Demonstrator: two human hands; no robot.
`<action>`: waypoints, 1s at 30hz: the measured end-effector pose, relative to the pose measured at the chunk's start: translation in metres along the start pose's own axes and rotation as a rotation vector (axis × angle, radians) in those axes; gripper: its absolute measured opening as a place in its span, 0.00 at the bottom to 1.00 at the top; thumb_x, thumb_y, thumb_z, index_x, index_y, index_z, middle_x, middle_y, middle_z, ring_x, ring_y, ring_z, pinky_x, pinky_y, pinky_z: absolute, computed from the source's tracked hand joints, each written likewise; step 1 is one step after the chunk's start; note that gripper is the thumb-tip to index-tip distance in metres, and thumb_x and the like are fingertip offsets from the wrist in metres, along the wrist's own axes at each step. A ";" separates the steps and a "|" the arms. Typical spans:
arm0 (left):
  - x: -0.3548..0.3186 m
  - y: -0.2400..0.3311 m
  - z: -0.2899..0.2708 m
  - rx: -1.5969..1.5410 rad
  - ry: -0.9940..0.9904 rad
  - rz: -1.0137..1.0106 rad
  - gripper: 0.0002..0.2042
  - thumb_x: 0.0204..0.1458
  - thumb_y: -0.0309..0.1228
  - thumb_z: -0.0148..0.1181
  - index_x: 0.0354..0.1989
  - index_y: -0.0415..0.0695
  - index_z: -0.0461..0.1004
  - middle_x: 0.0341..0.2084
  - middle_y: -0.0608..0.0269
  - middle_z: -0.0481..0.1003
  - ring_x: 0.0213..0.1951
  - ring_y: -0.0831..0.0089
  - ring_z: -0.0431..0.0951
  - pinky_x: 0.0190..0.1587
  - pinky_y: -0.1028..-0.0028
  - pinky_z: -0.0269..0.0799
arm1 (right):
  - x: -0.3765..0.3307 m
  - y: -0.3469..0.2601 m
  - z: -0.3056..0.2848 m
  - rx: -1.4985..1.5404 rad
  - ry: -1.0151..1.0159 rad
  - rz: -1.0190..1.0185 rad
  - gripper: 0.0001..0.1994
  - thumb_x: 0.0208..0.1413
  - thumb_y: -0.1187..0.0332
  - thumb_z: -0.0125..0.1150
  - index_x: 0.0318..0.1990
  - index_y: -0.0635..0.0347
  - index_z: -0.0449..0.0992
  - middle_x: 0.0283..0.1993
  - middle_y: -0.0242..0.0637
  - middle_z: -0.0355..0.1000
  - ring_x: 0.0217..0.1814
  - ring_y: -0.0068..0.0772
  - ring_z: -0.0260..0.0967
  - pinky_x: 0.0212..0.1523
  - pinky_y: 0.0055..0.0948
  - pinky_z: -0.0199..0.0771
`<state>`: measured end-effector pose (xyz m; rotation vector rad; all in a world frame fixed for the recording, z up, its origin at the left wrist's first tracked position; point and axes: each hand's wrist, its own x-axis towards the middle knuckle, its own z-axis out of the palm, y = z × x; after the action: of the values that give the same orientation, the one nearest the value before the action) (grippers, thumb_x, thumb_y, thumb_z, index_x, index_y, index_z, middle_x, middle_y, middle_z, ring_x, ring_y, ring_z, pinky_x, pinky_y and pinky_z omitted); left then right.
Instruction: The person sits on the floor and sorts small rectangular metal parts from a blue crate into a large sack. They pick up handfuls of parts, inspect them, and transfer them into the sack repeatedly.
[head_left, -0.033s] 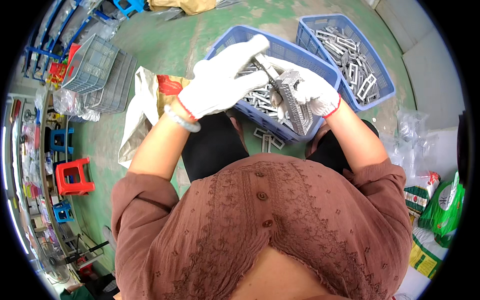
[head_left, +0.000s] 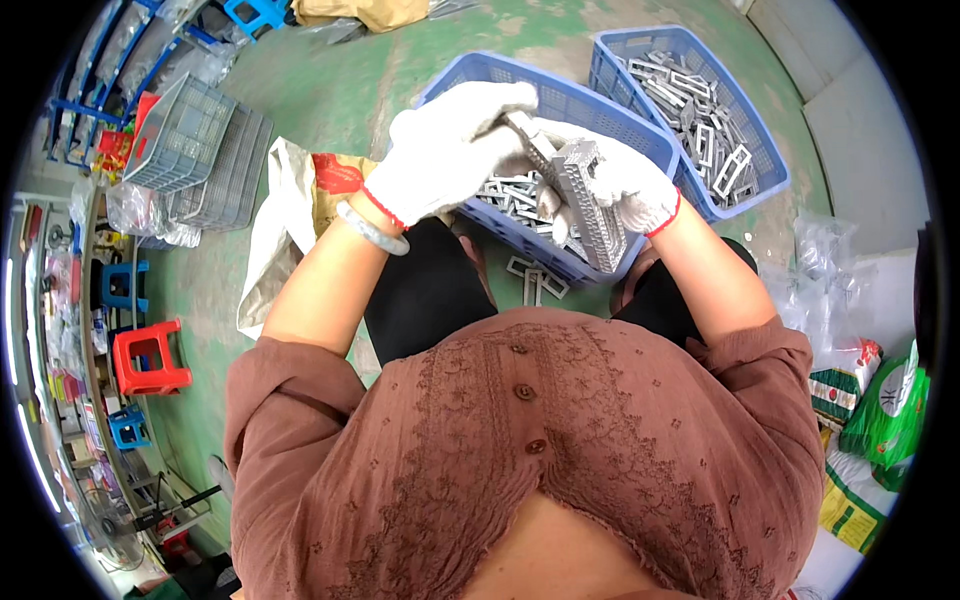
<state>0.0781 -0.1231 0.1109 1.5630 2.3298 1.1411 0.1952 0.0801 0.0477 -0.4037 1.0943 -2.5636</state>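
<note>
**Inspector:** Green-painted concrete floor (head_left: 350, 90) forms the work area, seen from above the seated person. Stacked grey wire baskets (head_left: 190, 150) and a red plastic stool (head_left: 148, 358) stand well off to the left; printed sacks (head_left: 885, 410) lie at the right edge.

**Clerk:** And what is directly ahead?

**Inspector:** Two blue perforated plastic crates. The near crate (head_left: 560, 95) sits just beyond the knees and holds loose grey metal frame pieces (head_left: 505, 190). The far crate (head_left: 765, 150) is to the right of it, also loaded with frame pieces.

**Clerk:** State of the hands?

**Inspector:** Both wear white knitted gloves. The right hand (head_left: 625, 185) is closed around a stacked bundle of grey metal frames (head_left: 592, 205), held over the near crate's front wall. The bundle's long axis runs from the glove down toward the lap, slightly slanted. The left hand (head_left: 450, 150) is curled over a single grey metal piece (head_left: 530, 135), pinching it at the bundle's upper end.

**Clerk:** Which hand is nearer the bundle?

**Inspector:** The right grips it outright; the left meets it only at the top, from the left.
</note>
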 end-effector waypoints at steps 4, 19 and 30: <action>0.004 -0.012 -0.002 -0.429 -0.051 -0.044 0.12 0.58 0.20 0.57 0.50 0.36 0.74 0.41 0.61 0.78 0.43 0.76 0.77 0.46 0.77 0.74 | 0.001 0.000 -0.003 0.203 -0.105 -0.024 0.37 0.44 0.71 0.64 0.66 0.72 0.61 0.63 0.55 0.66 0.56 0.53 0.74 0.55 0.55 0.78; -0.002 -0.017 0.001 -0.541 0.029 -0.401 0.11 0.59 0.26 0.58 0.48 0.38 0.73 0.40 0.60 0.78 0.39 0.76 0.79 0.39 0.76 0.77 | -0.003 -0.007 -0.012 0.396 -0.080 -0.056 0.24 0.58 0.67 0.47 0.60 0.74 0.67 0.57 0.58 0.71 0.58 0.58 0.72 0.60 0.48 0.75; 0.033 -0.036 -0.002 -0.434 -0.014 -0.307 0.10 0.59 0.24 0.57 0.48 0.39 0.74 0.38 0.61 0.77 0.37 0.76 0.79 0.39 0.77 0.77 | -0.002 -0.002 -0.043 0.439 0.201 -0.004 0.23 0.62 0.65 0.47 0.62 0.67 0.67 0.58 0.49 0.72 0.56 0.47 0.73 0.60 0.44 0.73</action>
<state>0.0350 -0.1038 0.0992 1.0229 2.0333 1.4207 0.1801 0.1099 0.0205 -0.0393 0.5546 -2.7893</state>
